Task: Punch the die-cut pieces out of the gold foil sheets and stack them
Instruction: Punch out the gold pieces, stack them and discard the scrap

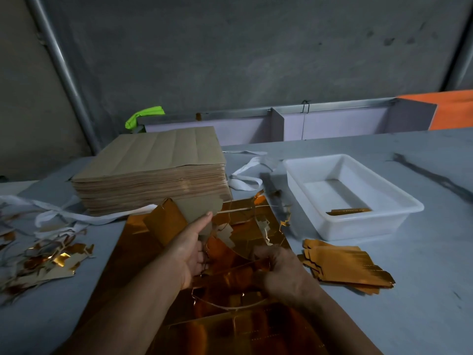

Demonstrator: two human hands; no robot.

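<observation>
Across grey table (422,316): tall stack of brown-backed sheets (153,170) at back, gold foil sheet (268,334) in front, punched pieces (348,267) piled right. Gripped in left hand (190,254), thumb out: half-lifted piece (166,221). Pinching a strip of that sheet: right hand (284,270).

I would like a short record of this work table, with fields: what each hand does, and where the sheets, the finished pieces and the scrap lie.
left hand: holds the gold foil sheet lifted, its brown back showing
right hand: pinches a part of the same sheet
sheet stack: brown side up, behind the hands
finished pieces: gold pile on the table, right of the hands
white tray: beyond that pile, a few gold strips inside
scrap: foil offcuts at the left
</observation>
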